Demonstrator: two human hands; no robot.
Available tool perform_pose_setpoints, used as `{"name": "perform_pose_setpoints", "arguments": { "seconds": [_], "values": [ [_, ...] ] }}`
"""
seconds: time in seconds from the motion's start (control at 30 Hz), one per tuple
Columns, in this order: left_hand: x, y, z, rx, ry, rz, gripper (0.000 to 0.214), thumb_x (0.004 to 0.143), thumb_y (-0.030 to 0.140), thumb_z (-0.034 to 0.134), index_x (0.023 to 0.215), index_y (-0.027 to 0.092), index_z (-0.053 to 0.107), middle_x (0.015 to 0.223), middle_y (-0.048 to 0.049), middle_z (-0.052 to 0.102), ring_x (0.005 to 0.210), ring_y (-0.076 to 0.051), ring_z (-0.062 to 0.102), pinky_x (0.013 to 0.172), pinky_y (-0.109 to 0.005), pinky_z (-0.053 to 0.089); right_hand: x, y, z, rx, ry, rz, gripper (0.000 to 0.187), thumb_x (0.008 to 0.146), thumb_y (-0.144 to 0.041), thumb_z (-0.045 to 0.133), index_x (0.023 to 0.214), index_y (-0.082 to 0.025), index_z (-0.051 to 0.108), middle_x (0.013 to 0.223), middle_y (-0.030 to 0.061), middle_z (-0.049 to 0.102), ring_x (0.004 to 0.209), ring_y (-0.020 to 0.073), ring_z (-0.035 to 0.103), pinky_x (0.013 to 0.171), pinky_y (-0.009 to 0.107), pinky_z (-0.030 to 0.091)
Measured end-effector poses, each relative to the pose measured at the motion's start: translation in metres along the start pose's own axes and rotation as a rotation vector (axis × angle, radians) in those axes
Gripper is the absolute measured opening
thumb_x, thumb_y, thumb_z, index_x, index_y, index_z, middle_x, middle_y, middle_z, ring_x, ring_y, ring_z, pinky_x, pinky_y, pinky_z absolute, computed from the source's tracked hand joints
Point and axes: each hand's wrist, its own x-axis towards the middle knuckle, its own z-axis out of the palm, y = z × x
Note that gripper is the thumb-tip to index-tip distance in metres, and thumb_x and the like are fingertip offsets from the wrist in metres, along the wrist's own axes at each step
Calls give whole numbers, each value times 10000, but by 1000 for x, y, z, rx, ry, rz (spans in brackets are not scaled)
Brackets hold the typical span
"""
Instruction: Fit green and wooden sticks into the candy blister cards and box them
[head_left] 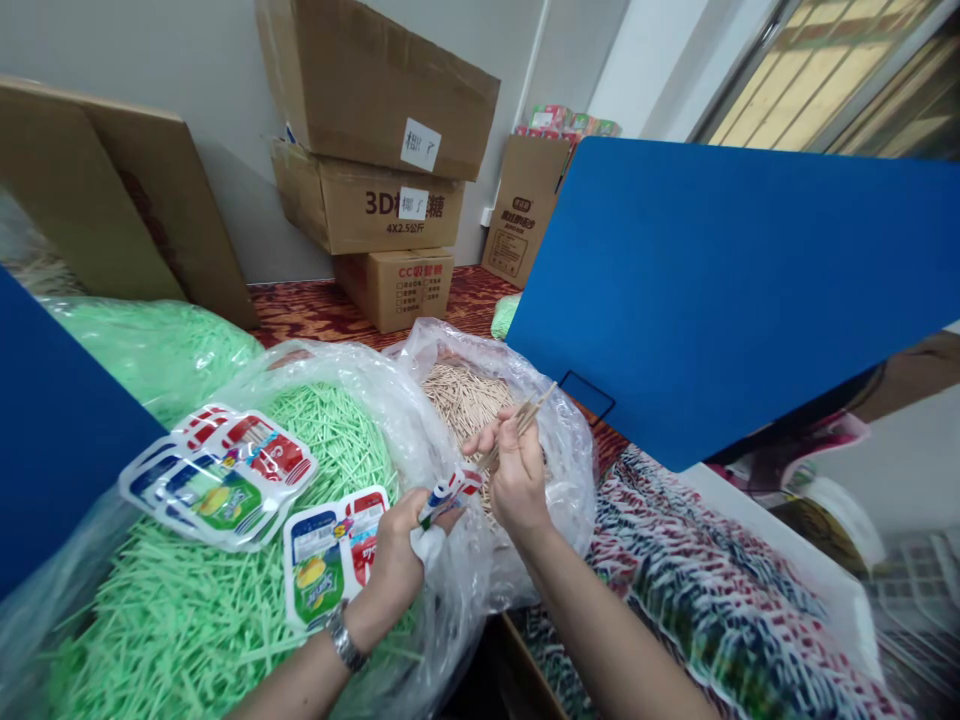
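Landmark: the green-stick bag, a clear plastic bag gaping open in front of me, heaped with thin pale-green sticks.
My left hand: over the right side of the green-stick bag, fingers closed round a folded printed pack; a metal watch circles my wrist.
My right hand: just right of the green-stick bag, pinched narrow on a few tan sticks, their upper ends pointing up and away; I can't tell whether their lower ends go into the folded pack.
Flat pack: one blue, green and red pack lies on the green-stick bag's contents, beside my left hand.
Overlapping packs: several more rest on the green-stick bag's left part.
Tan-stick bag: another open plastic bag, right of the green-stick bag, beneath my right hand.
Multicoloured pile: a blurred heap, farther right of the green-stick bag.
Cartons: three stacked boxes, behind the green-stick bag.
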Motion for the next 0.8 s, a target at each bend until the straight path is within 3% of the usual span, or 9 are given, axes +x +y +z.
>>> {"name": "perform_pose_setpoints", "arguments": {
  "seconds": [0.13, 0.23, 0.37, 0.5, 0.6, 0.67, 0.77, 0.8],
  "values": [
    [1, 3, 2, -83, 42, -27, 192, 716, 346, 698, 673, 172, 630, 713, -29, 620, 712, -222, 561, 669, -294, 451, -8, 2, 2, -143, -28, -61, 142, 963, -383, 357, 988, -260, 423, 715, -41, 519, 781, 131, 593, 824, 322, 467],
    [4, 7, 1, -138, 76, -32, 224, 657, 370, 733, 613, 186, 612, 674, -31, 605, 726, -240, 558, 692, -309, 456, -15, 3, 0, -317, -70, -45, 206, 966, -383, 328, 990, -237, 471, 949, 34, 583, 926, 158, 571, 847, 320, 456],
    [8, 9, 0, -88, 62, 34, 203, 688, 333, 706, 604, 190, 589, 675, -25, 579, 694, -222, 532, 702, -303, 434, -19, 8, -9, -371, -191, -40, 241, 960, -388, 327, 1058, -218, 467, 1206, 87, 527, 1085, 187, 526, 910, 326, 437],
    [11, 7, 1, -15, 22, 68, 156, 750, 297, 651, 667, 182, 586, 691, -10, 553, 667, -193, 509, 640, -269, 398, -13, 6, -20, -404, -294, -8, 309, 940, -419, 373, 1147, -201, 447, 1205, 105, 543, 1084, 208, 540, 921, 352, 442],
    [13, 8, 2, -59, -13, 32, 150, 746, 311, 661, 707, 176, 608, 694, -14, 568, 676, -195, 512, 617, -262, 392, -6, 1, -24, -404, -220, -22, 410, 951, -444, 308, 1281, -210, 376, 1214, 109, 546, 1094, 217, 540, 884, 365, 469],
    [13, 10, 1, -133, -37, 8, 160, 736, 325, 674, 757, 171, 638, 712, -24, 596, 695, -202, 525, 630, -270, 409, -3, 0, -26, -452, -242, -48, 415, 960, -436, 278, 1287, -219, 413, 1199, 99, 568, 1122, 221, 530, 920, 382, 452],
    [12, 10, -2, -263, -59, -35, 227, 720, 351, 693, 820, 149, 667, 738, -37, 636, 688, -205, 549, 635, -285, 439, -1, 0, -28, -538, -389, -41, 375, 950, -404, 349, 1226, -225, 529, 1192, 84, 595, 1107, 221, 554, 964, 398, 431],
    [12, 9, -4, -294, -64, -53, 244, 720, 358, 695, 829, 140, 672, 743, -41, 648, 683, -205, 558, 630, -286, 446, -1, 1, -28, -522, -374, -44, 377, 948, -392, 360, 1256, -235, 512, 1239, 82, 572, 1100, 215, 562, 959, 399, 439]
  ]
}}
